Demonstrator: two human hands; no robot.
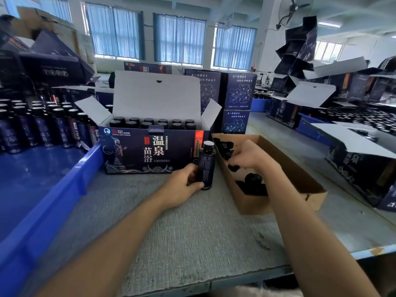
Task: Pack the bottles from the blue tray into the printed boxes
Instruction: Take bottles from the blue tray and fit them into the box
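A dark printed box [150, 153] stands open on the grey table, its white lid flap up, with several black-capped bottles inside. My left hand [182, 187] grips a dark bottle [206, 166] upright on the table at the box's right front corner. My right hand [250, 155] reaches into a brown cardboard box [300, 179] that holds small black pieces, fingers curled among them; what they hold is hidden. A blue tray [64, 189] on the left carries several more dark bottles [42, 129] at its far end.
Stacked printed boxes [237, 97] stand behind the open one. More open boxes [360, 161] and bottles fill the table at the right. Piled flat and folded cartons rise at the back left and back right. The table's front edge runs along the bottom.
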